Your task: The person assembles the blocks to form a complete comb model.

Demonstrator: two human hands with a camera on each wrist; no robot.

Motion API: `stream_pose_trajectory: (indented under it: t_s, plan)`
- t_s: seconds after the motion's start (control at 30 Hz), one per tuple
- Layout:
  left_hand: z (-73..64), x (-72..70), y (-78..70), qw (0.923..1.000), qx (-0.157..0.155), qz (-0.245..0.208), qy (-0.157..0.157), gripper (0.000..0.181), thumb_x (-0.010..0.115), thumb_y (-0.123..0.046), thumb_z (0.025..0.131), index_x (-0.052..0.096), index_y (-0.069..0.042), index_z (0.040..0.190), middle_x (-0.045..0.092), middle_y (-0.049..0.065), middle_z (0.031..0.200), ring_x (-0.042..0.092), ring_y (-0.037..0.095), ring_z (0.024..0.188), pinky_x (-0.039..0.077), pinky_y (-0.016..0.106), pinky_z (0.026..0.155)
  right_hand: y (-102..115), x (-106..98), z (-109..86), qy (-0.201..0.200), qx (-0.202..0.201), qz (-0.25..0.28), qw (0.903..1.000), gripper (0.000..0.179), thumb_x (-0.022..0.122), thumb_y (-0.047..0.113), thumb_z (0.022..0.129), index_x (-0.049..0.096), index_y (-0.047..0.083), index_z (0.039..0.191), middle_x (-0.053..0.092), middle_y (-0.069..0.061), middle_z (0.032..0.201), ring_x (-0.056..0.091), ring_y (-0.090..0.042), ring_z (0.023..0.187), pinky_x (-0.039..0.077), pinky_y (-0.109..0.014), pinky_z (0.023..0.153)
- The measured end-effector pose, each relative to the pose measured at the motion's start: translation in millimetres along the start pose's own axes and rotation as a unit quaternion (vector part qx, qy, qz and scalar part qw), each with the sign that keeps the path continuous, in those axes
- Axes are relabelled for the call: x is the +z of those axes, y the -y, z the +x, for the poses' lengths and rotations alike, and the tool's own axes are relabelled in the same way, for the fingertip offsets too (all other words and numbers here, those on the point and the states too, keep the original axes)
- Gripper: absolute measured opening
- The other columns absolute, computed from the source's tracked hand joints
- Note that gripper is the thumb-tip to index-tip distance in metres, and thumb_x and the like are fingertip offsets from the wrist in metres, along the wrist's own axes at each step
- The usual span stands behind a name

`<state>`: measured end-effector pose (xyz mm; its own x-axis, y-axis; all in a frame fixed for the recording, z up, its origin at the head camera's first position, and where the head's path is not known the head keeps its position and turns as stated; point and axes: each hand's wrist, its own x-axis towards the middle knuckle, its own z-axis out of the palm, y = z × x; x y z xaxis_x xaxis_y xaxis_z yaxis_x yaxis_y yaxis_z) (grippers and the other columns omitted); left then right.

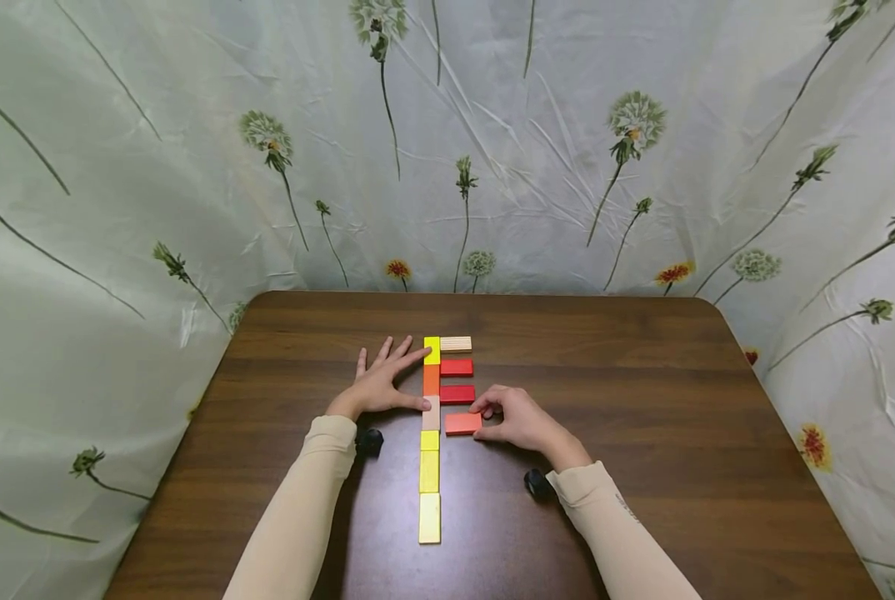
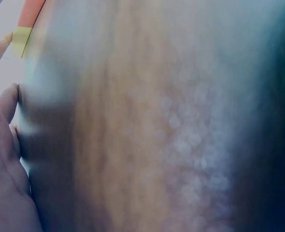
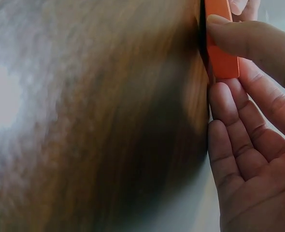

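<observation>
My right hand [image 1: 521,419] pinches an orange block [image 1: 462,424] between thumb and fingers, just right of a column of blocks. The right wrist view shows the thumb on this orange block [image 3: 223,43]. Fingers spread, my left hand [image 1: 382,385] touches the column: one fingertip is at the top yellow block [image 1: 432,350], the thumb at a pale pink block [image 1: 431,414]. Between those two lies an orange-red block [image 1: 432,381]. Two red blocks [image 1: 457,367] and a light wooden block [image 1: 456,343] stick out rightward from the column. In the left wrist view only part of the hand shows.
Below the pink block the column runs on with a small yellow block [image 1: 430,440], a longer yellow block [image 1: 428,472] and a pale yellow block [image 1: 429,518]. All lie on a dark brown wooden table [image 1: 642,375]. Behind it hangs a dandelion-print curtain [image 1: 492,125].
</observation>
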<state>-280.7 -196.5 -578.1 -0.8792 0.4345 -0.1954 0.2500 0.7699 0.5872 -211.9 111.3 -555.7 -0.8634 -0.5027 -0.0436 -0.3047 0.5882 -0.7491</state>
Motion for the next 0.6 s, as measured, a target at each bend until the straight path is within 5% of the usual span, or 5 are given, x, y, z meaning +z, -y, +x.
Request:
stream_pose_trajectory:
  t_s: [0.6]
  plan:
    - [0.4, 2.2, 2.3, 1.0000, 0.004, -0.002, -0.006, 0.109, 0.083, -0.077, 0.074, 0.035, -0.047, 0.167, 0.009, 0.001, 0.184, -0.009, 0.038, 0.170, -0.021, 0.071, 0.125, 3.0, 6.4, 2.7, 0.005, 0.016, 0.006, 0.9998, 0.029, 0.093, 0.017, 0.084, 0.079, 0.012, 0.109, 0.070, 0.003, 0.101, 0.060, -0.010, 0.091, 0.054, -0.023, 0.083]
